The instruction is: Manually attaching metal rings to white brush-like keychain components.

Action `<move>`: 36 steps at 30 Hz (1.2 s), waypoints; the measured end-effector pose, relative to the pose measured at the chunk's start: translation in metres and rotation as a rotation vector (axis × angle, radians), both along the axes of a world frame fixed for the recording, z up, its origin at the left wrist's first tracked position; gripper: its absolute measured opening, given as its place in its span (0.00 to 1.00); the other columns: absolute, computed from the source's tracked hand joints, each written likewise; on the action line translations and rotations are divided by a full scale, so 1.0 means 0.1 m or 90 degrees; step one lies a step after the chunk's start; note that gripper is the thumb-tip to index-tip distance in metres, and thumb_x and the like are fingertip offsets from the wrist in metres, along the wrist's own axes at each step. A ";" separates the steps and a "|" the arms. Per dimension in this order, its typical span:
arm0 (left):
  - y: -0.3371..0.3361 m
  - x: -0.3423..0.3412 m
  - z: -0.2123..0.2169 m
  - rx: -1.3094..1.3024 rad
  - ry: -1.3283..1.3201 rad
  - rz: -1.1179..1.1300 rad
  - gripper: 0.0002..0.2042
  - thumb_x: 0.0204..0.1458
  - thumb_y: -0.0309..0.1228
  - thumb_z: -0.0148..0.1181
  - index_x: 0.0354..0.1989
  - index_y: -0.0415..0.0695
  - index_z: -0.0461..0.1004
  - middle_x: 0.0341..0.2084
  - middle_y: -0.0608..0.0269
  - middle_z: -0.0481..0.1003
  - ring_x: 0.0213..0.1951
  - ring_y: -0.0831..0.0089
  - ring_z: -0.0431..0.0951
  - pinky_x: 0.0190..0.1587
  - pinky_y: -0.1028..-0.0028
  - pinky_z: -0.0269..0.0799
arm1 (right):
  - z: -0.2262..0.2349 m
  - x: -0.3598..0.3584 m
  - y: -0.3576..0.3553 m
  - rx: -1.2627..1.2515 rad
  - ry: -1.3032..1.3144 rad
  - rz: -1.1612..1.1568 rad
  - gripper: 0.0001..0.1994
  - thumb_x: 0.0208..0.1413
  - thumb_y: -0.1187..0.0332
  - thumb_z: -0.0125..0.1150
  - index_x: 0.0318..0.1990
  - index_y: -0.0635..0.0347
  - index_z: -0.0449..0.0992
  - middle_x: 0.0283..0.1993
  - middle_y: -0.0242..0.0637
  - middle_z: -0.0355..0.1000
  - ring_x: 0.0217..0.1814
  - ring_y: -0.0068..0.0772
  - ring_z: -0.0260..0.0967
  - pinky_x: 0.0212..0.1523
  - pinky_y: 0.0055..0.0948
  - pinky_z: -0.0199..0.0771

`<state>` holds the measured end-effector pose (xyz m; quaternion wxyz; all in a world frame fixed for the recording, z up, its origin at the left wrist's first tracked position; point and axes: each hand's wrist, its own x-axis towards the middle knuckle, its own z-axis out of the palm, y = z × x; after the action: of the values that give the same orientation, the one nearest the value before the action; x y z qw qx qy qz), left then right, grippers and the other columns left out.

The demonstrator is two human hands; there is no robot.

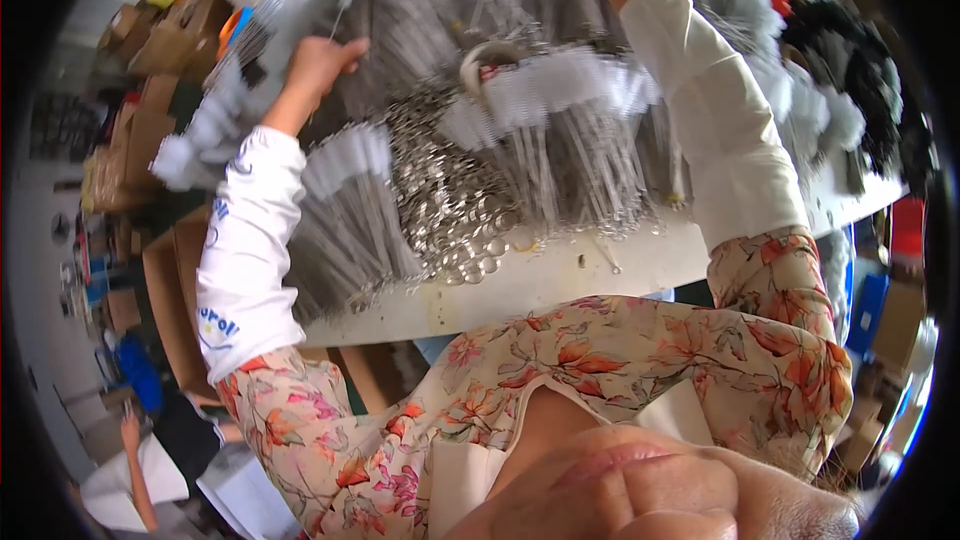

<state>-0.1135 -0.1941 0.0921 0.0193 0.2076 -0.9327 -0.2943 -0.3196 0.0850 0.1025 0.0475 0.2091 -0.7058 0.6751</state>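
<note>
My left hand (322,65) is over the far left of the table, closed, with the thumb sticking out to the right. A thin pale rod (346,2) rises from its fingers; blur hides its exact kind. Around it lie bundles of wire-handled brushes with white bristle heads (345,155). More such brushes (570,90) lie in a row right of the middle, their wire ends toward me. Between the bundles spreads a heap of small shiny metal rings (455,195). My right arm (690,70) stretches to the top edge, where the hand is cut off.
The white table's near edge (540,290) runs in front of my body. A round container (485,65) stands among the brushes. Dark bristly bundles (850,70) are at far right. Cardboard boxes (130,160) line the left side. Another person's arm (138,470) shows at lower left.
</note>
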 end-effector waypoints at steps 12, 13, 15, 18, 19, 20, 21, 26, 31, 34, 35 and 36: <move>0.15 -0.05 0.07 0.221 0.115 0.072 0.06 0.49 0.29 0.55 0.29 0.38 0.71 0.22 0.59 0.77 0.10 0.84 0.58 0.09 0.80 0.47 | -0.55 -0.32 1.04 0.456 0.168 -0.219 0.10 0.45 0.68 0.52 0.27 0.66 0.76 0.28 0.49 0.74 0.28 0.50 0.73 0.32 0.41 0.73; 0.13 -0.01 0.13 0.178 0.183 0.075 0.06 0.49 0.29 0.55 0.29 0.38 0.71 0.23 0.58 0.78 0.10 0.84 0.58 0.10 0.80 0.48 | -0.52 -0.29 0.93 0.451 0.168 -0.212 0.10 0.45 0.68 0.52 0.27 0.66 0.76 0.28 0.49 0.74 0.28 0.50 0.73 0.32 0.41 0.73; -0.09 0.05 0.26 0.051 0.347 0.039 0.06 0.52 0.28 0.53 0.33 0.37 0.70 0.24 0.57 0.78 0.10 0.85 0.57 0.11 0.82 0.49 | -0.47 -0.24 0.73 0.530 0.136 -0.328 0.11 0.46 0.69 0.52 0.31 0.67 0.76 0.32 0.49 0.75 0.34 0.50 0.73 0.36 0.41 0.73; 0.14 0.26 0.67 0.238 0.397 0.071 0.07 0.54 0.30 0.53 0.35 0.39 0.69 0.24 0.62 0.74 0.11 0.89 0.54 0.12 0.84 0.46 | -0.63 -0.29 0.85 0.577 0.199 -0.360 0.12 0.46 0.68 0.52 0.36 0.66 0.75 0.36 0.50 0.74 0.39 0.50 0.73 0.40 0.43 0.72; 0.26 0.39 0.76 0.315 0.411 0.057 0.07 0.55 0.31 0.53 0.36 0.39 0.69 0.24 0.64 0.73 0.12 0.90 0.53 0.12 0.85 0.45 | -0.68 -0.33 0.89 0.578 0.197 -0.365 0.12 0.46 0.68 0.52 0.36 0.66 0.75 0.36 0.50 0.74 0.39 0.50 0.73 0.40 0.43 0.72; 0.41 0.50 0.80 0.334 0.402 0.038 0.06 0.55 0.30 0.53 0.36 0.40 0.69 0.23 0.67 0.70 0.12 0.91 0.51 0.13 0.86 0.44 | -0.75 -0.39 0.96 0.593 0.216 -0.407 0.13 0.46 0.68 0.52 0.38 0.65 0.74 0.37 0.49 0.74 0.40 0.49 0.73 0.40 0.43 0.71; 0.52 0.69 0.81 0.346 0.382 0.046 0.06 0.55 0.31 0.53 0.36 0.41 0.69 0.23 0.68 0.69 0.13 0.92 0.51 0.13 0.87 0.44 | -0.80 -0.39 0.98 0.604 0.235 -0.444 0.14 0.47 0.68 0.52 0.40 0.64 0.74 0.38 0.49 0.74 0.42 0.47 0.73 0.41 0.43 0.71; 0.96 1.62 0.70 0.412 0.304 0.059 0.05 0.56 0.30 0.52 0.34 0.43 0.68 0.23 0.70 0.65 0.14 0.92 0.51 0.13 0.89 0.46 | -0.39 -0.24 0.95 0.540 0.065 -0.244 0.14 0.47 0.63 0.53 0.38 0.62 0.75 0.34 0.47 0.74 0.38 0.47 0.74 0.38 0.42 0.72; 1.15 2.00 0.55 0.494 0.280 0.042 0.04 0.57 0.29 0.51 0.35 0.42 0.67 0.24 0.69 0.65 0.15 0.93 0.51 0.13 0.90 0.46 | -0.50 -0.20 0.96 0.502 0.055 -0.263 0.15 0.48 0.59 0.52 0.34 0.61 0.76 0.34 0.48 0.75 0.38 0.48 0.73 0.37 0.43 0.72; 1.27 2.13 0.53 0.512 0.278 0.050 0.04 0.56 0.29 0.51 0.36 0.41 0.67 0.24 0.68 0.66 0.15 0.92 0.51 0.13 0.90 0.46 | -0.52 -0.20 0.92 0.484 0.034 -0.302 0.15 0.49 0.58 0.52 0.32 0.62 0.76 0.34 0.49 0.74 0.38 0.49 0.73 0.37 0.43 0.71; 1.32 2.18 0.51 0.508 0.279 0.043 0.04 0.56 0.29 0.51 0.36 0.41 0.67 0.24 0.68 0.66 0.15 0.92 0.51 0.13 0.90 0.46 | -0.53 -0.22 0.92 0.467 0.030 -0.302 0.15 0.49 0.58 0.52 0.32 0.62 0.76 0.34 0.49 0.74 0.38 0.50 0.73 0.38 0.43 0.71; 1.37 2.24 0.49 0.514 0.284 0.055 0.05 0.56 0.28 0.51 0.35 0.40 0.67 0.23 0.68 0.66 0.14 0.92 0.51 0.13 0.89 0.46 | -0.57 -0.29 0.90 0.449 0.027 -0.301 0.15 0.49 0.58 0.52 0.32 0.62 0.77 0.34 0.49 0.74 0.38 0.50 0.73 0.38 0.43 0.71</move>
<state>0.1108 -0.0572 0.1410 0.1490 0.1685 -0.7069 -0.6706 -0.3486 0.1750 0.0457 0.1412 0.0588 -0.9209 0.3586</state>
